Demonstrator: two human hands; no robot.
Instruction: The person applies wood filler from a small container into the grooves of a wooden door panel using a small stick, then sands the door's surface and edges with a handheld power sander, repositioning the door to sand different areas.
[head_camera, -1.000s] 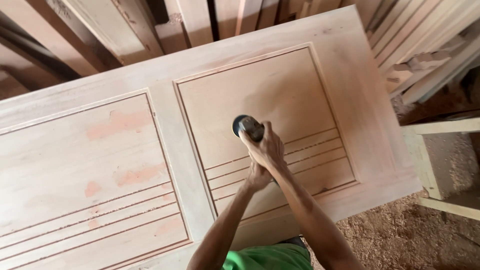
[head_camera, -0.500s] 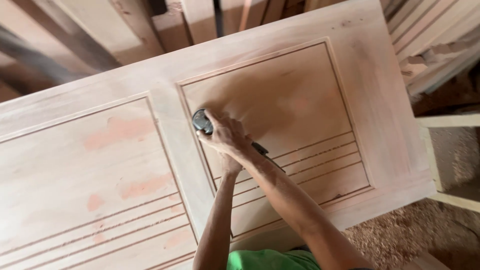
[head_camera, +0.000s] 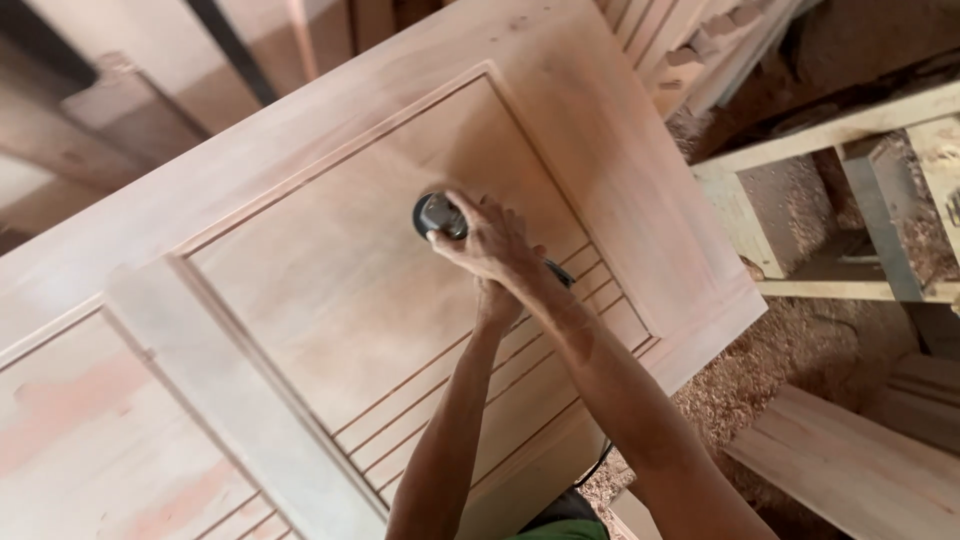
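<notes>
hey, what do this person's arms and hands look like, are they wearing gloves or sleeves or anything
No gloves and no sleeves in view: both forearms are bare up to the bottom edge of the picture. The right hand shows no ring or watch; the left hand is mostly hidden beneath it, its wrist bare of any strap. A strip of green clothing shows at the bottom edge.

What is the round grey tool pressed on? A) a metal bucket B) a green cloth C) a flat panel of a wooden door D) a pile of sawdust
C: both hands, the right hand and the left hand, press the round grey sander flat onto the recessed panel of the wooden door, above its row of grooves.
</notes>
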